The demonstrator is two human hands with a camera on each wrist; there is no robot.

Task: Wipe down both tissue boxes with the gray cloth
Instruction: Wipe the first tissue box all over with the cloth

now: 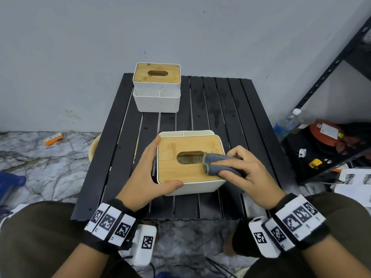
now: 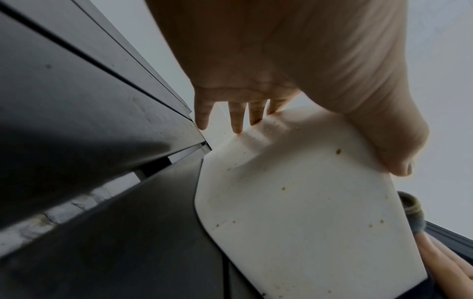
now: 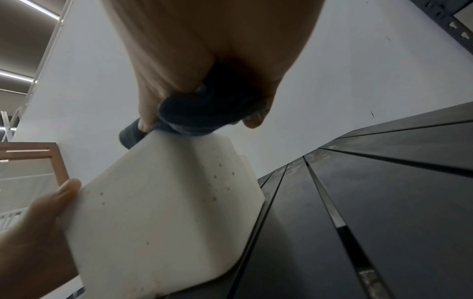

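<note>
The near tissue box [image 1: 180, 173], white with a bamboo lid and an oval slot, stands on the black slatted table [image 1: 220, 109]. My left hand [image 1: 150, 171] braces its left front corner, straight fingers [image 2: 238, 121] lying along the left side and the thumb pressed on the front face [image 2: 294, 212]. My right hand [image 1: 241, 167] grips the folded gray cloth [image 1: 218, 161] and presses it on the lid just right of the slot. From the right wrist, the cloth [image 3: 204, 113] sits bunched in the fingers at the box's top edge [image 3: 166, 202]. The second tissue box [image 1: 156, 81] stands at the table's far left.
A black metal shelf [image 1: 331, 73] rises on the right, with a water bottle [image 1: 289, 123], an orange reel [image 1: 325, 133] and papers [image 1: 353, 183] on the floor beside it. An orange packet [image 1: 53, 139] lies on the marble floor at left. The wall stands close behind the table.
</note>
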